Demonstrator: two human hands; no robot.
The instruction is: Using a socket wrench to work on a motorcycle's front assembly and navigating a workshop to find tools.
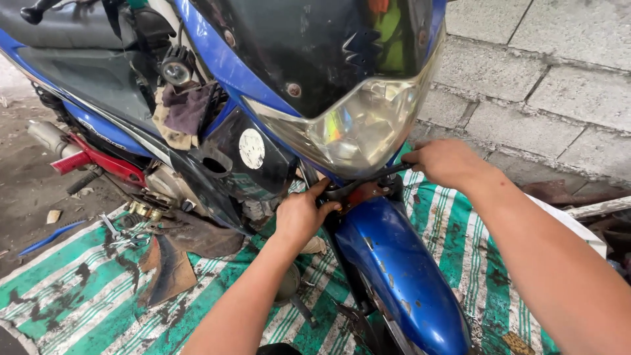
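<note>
Under the headlight (360, 125) of a blue motorcycle (263, 72), both hands work at the dark bracket (358, 190) that sits just above the blue front fender (401, 276). The left hand (301, 213) is clenched around the bracket's left end, thumb pointing up toward the fairing. The right hand (444, 161) is curled over the bracket's right end, beside the lower edge of the headlight; its fingertips are hidden, so whether it truly pinches something cannot be told. The fender is scratched, with pale chips along its top. On the black side panel left of the headlight sits a round white sticker (252, 148) — its print is too small to tell. A purplish rag (187, 108) is tucked higher up, below a small round auxiliary lamp (176, 69). The machine stands on a green-and-white striped mat (79, 283), stained dark in places. A few metal hand tools (121, 233) lie on the mat near the engine, with a blue strip (49, 240) just off its edge — and a grey block wall (545, 79) rises behind on the right.
</note>
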